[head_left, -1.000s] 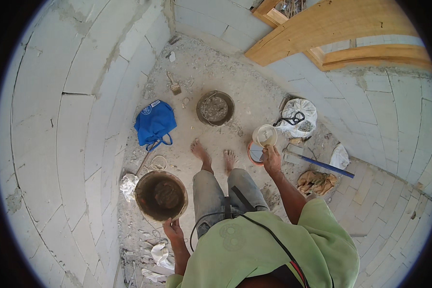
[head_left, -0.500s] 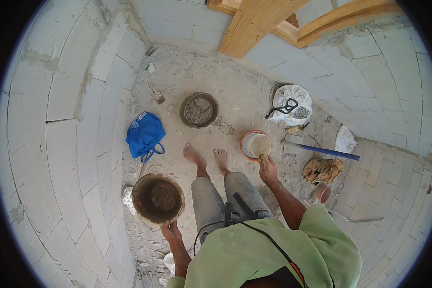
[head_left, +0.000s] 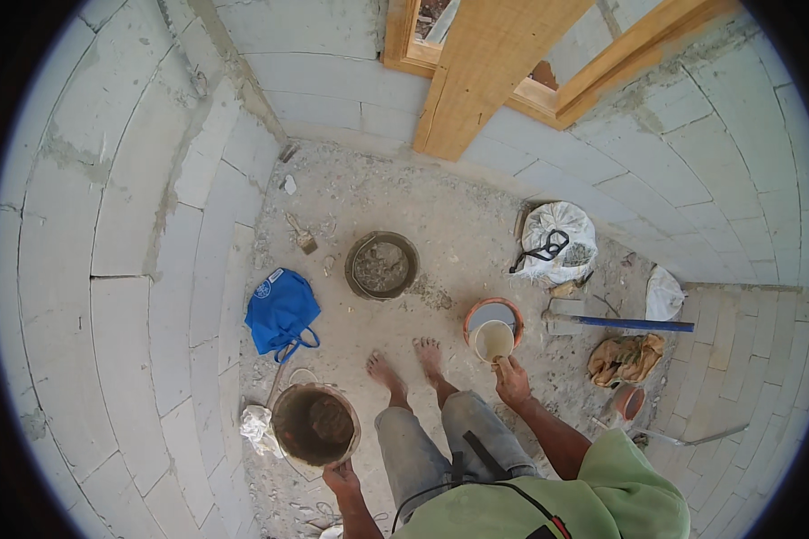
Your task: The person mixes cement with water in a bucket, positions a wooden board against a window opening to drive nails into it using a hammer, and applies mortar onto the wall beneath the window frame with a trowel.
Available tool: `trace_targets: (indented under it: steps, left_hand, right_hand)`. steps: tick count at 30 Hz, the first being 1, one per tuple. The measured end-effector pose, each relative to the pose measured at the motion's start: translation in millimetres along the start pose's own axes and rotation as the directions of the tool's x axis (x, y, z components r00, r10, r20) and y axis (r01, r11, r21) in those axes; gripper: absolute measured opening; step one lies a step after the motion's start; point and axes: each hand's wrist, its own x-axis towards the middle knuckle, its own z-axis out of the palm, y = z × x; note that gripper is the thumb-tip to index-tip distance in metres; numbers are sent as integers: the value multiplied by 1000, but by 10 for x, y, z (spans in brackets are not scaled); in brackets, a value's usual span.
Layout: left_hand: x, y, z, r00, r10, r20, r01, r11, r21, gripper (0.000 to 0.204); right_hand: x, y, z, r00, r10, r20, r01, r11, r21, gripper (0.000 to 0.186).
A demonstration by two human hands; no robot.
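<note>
My left hand (head_left: 341,478) grips the rim of a dark, dirty bucket (head_left: 292,422) at lower left, with a crusted patch inside. In my right hand (head_left: 512,383) is a small cream plastic cup (head_left: 493,340), over the near part of an orange-rimmed container (head_left: 493,307) that has a grey-blue surface inside. Between these and the far wall, a dark bucket (head_left: 381,265) holds lumpy grey material. My bare feet stand on the dusty floor just short of it.
Blue bag (head_left: 279,307) and brush (head_left: 300,232) lie left. Right are a white sack (head_left: 555,241), a blue-handled tool (head_left: 634,325) and brown crumpled sack (head_left: 625,359). Block walls (head_left: 126,341) surround me; a wooden plank (head_left: 466,81) leans at the framed opening (head_left: 400,58).
My right hand has brought the cup from the far rim of the orange-rimmed container toward its near side. My left hand keeps hold of the bucket. The view has shifted, with floor objects now lower.
</note>
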Motion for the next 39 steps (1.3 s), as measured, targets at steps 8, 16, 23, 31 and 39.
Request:
trace_targets:
  steps: [8, 16, 23, 31, 39]
  left_hand:
    - [855, -415, -267, 993, -91, -70, 90, 996, -7, 57]
    - [1417, -886, -728, 986, -110, -126, 101, 992, -78, 52]
    - [1921, -1401, -1234, 983, -94, -160, 82, 993, -80, 45]
    - [2220, -1845, -1544, 962, -65, -266, 16, 983, -181, 50]
    - [2275, -2174, -1709, 968, 11, -251, -75, 966, -248, 54]
  right_hand:
    - [248, 1, 571, 997, 74, 6, -74, 997, -18, 17]
    - [696, -161, 960, 994, -102, 25, 104, 991, -79, 16]
    - [963, -177, 1260, 988, -146, 43, 150, 980, -127, 18]
    - [978, -29, 1649, 972, -184, 148, 206, 968, -144, 17]
    - [925, 41, 2175, 917, -300, 264, 338, 934, -113, 16]
